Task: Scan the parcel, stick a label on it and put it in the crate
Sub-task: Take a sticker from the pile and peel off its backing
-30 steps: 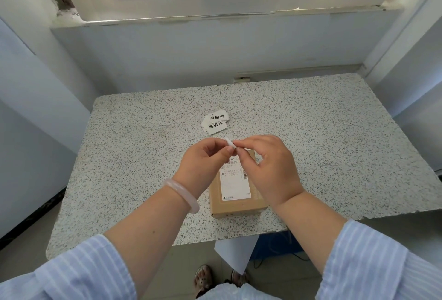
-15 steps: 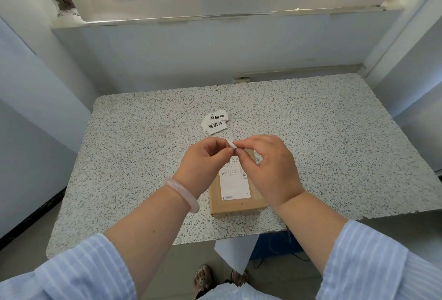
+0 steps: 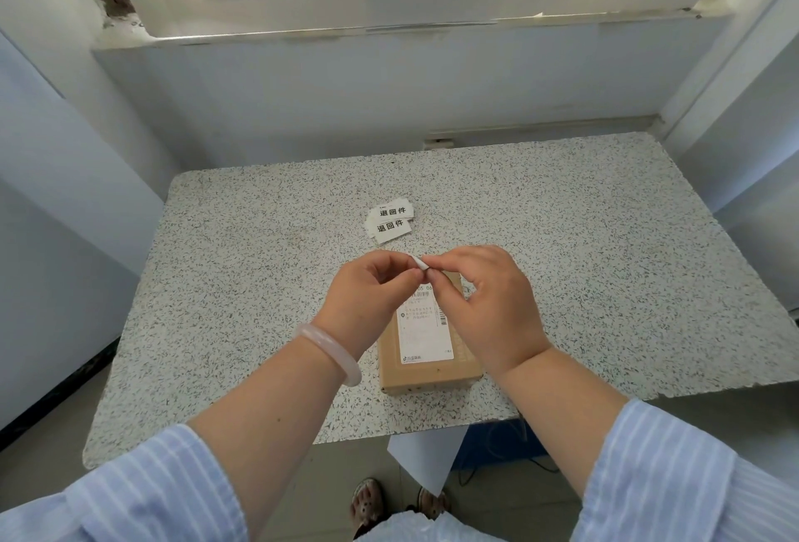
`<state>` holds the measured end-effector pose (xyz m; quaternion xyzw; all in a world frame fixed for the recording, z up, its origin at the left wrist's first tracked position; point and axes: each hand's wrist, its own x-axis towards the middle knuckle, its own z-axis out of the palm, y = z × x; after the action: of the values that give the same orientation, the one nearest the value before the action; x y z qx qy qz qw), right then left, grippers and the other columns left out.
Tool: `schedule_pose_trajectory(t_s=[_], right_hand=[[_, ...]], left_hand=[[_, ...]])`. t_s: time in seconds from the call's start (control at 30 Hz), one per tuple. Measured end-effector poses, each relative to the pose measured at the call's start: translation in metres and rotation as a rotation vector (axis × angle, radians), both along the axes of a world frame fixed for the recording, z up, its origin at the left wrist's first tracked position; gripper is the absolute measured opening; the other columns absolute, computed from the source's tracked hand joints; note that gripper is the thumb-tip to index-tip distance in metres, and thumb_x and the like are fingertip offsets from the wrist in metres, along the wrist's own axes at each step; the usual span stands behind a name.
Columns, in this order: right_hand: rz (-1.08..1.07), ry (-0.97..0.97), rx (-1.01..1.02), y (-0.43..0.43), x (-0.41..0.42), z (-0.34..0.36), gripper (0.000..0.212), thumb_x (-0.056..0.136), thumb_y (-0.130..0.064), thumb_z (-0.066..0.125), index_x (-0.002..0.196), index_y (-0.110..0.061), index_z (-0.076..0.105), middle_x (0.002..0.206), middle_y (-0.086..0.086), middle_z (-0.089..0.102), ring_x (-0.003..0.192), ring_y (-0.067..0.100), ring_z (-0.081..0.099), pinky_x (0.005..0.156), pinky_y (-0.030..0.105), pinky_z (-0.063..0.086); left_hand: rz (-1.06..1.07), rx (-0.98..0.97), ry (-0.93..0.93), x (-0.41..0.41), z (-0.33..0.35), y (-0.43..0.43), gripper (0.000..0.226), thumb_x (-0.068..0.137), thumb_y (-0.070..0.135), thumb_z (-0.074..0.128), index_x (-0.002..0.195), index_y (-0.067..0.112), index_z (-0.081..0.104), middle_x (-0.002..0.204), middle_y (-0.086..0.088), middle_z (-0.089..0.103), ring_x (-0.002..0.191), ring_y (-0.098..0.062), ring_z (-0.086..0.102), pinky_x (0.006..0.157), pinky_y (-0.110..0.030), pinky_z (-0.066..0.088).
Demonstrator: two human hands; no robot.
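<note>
A small brown cardboard parcel (image 3: 426,371) with a white shipping label on top lies near the front edge of the speckled table (image 3: 242,304). Above its far end, my left hand (image 3: 372,295) and my right hand (image 3: 488,304) meet fingertip to fingertip. Both pinch a small white label (image 3: 420,262), of which only a corner shows between the fingers. The hands hide the far part of the parcel. No crate and no scanner are in view.
A small pile of white labels (image 3: 390,220) printed with black characters lies on the table beyond my hands. A wall and window sill close off the back. A sheet of white paper (image 3: 426,457) hangs below the front edge, with something blue (image 3: 497,433) under the table.
Hardly anything has moved. Both hands stay over the parcel, working the small label between the fingertips.
</note>
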<state>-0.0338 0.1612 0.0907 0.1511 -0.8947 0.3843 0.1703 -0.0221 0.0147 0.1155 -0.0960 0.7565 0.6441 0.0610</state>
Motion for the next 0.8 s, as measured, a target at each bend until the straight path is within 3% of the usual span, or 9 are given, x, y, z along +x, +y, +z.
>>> schedule_pose_trajectory(t_s=[0.33,0.47,0.57,0.63,0.7,0.8], right_hand=[[0.019,0.008,0.014,0.0016,-0.0019,-0.0011,0.016,0.081,-0.023,0.070,0.095,-0.018,0.076,0.089,-0.005,0.072,0.092,0.004,0.053,0.083,0.022,0.044],[0.042,-0.015,0.001,0.0012,-0.0020,0.0009,0.025,0.083,-0.032,0.060,0.095,-0.018,0.075,0.090,-0.005,0.072,0.092,0.004,0.053,0.083,0.020,0.042],[0.068,-0.097,-0.028,0.0017,-0.0011,0.0031,0.031,0.083,-0.039,0.057,0.097,-0.018,0.075,0.094,-0.007,0.069,0.096,0.005,0.053,0.086,0.015,0.039],[0.081,-0.152,-0.036,0.0026,-0.0019,0.0026,0.027,0.085,-0.039,0.062,0.099,-0.019,0.075,0.096,-0.009,0.067,0.098,0.007,0.055,0.087,0.015,0.040],[0.085,-0.205,-0.043,0.0033,-0.0037,0.0011,0.024,0.086,-0.037,0.066,0.100,-0.020,0.075,0.098,-0.008,0.068,0.100,0.009,0.057,0.088,0.023,0.045],[0.095,-0.253,-0.063,0.0041,-0.0061,0.0003,0.022,0.086,-0.034,0.066,0.099,-0.019,0.075,0.094,-0.006,0.068,0.095,0.009,0.059,0.085,0.030,0.048]], left_hand=[[0.014,0.005,-0.017,-0.0035,0.0008,0.0018,0.006,0.087,0.007,0.065,0.086,0.003,0.069,0.067,0.003,0.063,0.038,0.007,0.047,0.043,-0.003,0.033],[0.026,-0.005,-0.024,-0.0042,0.0001,0.0018,0.006,0.086,0.007,0.065,0.086,0.002,0.069,0.067,0.000,0.062,0.039,0.006,0.046,0.043,-0.005,0.034],[0.002,-0.066,-0.019,-0.0053,-0.0024,0.0003,0.007,0.086,0.011,0.066,0.080,0.012,0.069,0.065,0.003,0.062,0.039,0.005,0.045,0.042,-0.006,0.034],[-0.028,-0.172,0.010,-0.0060,-0.0050,-0.0011,0.013,0.087,0.016,0.066,0.076,0.023,0.067,0.065,0.007,0.062,0.045,0.005,0.047,0.045,-0.008,0.036],[-0.061,-0.279,0.046,-0.0063,-0.0063,-0.0017,0.017,0.088,0.022,0.065,0.074,0.032,0.064,0.068,0.009,0.064,0.056,0.000,0.053,0.050,-0.013,0.042],[-0.097,-0.407,0.081,-0.0070,-0.0062,-0.0023,0.011,0.089,0.027,0.064,0.079,0.031,0.065,0.077,0.007,0.069,0.074,-0.012,0.063,0.066,-0.025,0.053]])
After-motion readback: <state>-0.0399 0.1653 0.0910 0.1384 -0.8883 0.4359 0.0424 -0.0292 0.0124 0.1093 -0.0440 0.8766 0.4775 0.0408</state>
